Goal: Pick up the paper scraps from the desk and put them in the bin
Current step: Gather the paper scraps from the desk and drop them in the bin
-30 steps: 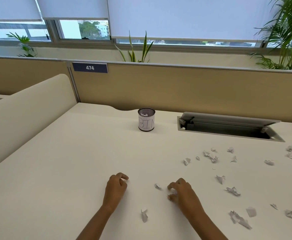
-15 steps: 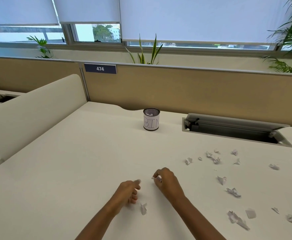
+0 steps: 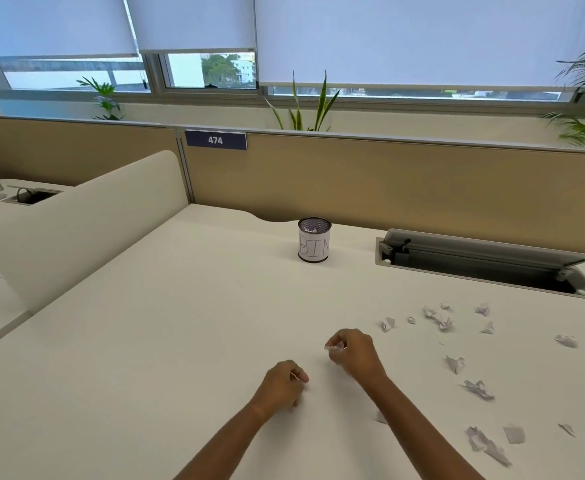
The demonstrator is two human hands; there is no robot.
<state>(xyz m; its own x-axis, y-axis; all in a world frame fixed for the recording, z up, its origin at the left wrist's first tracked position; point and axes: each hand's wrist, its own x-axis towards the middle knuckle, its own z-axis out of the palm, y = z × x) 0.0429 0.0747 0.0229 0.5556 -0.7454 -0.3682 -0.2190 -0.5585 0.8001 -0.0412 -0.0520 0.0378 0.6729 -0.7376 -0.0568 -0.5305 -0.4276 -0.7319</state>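
Note:
A small mesh bin (image 3: 314, 250) with a paper label reading "BIN" stands at the back of the cream desk (image 3: 166, 341); some white scraps lie inside it. My right hand (image 3: 355, 356) hovers above the desk's middle, fingers pinched on a crumpled paper scrap (image 3: 334, 347). To its lower left, my left hand (image 3: 282, 386) is closed with a sliver of white paper (image 3: 294, 376) showing at the fingertips. Several loose paper scraps (image 3: 443, 322) are scattered over the right side of the desk. One scrap (image 3: 381, 418) peeks out beside my right forearm.
An open cable tray (image 3: 485, 263) with a raised lid is set into the desk at the back right. A tan partition (image 3: 388, 181) runs behind the bin. A rounded cream divider (image 3: 76, 230) borders the left side.
My right hand lifted a scrap and rose slightly towards the bin. My left hand moved right onto the scrap that lay between my arms; that scrap no longer lies there.

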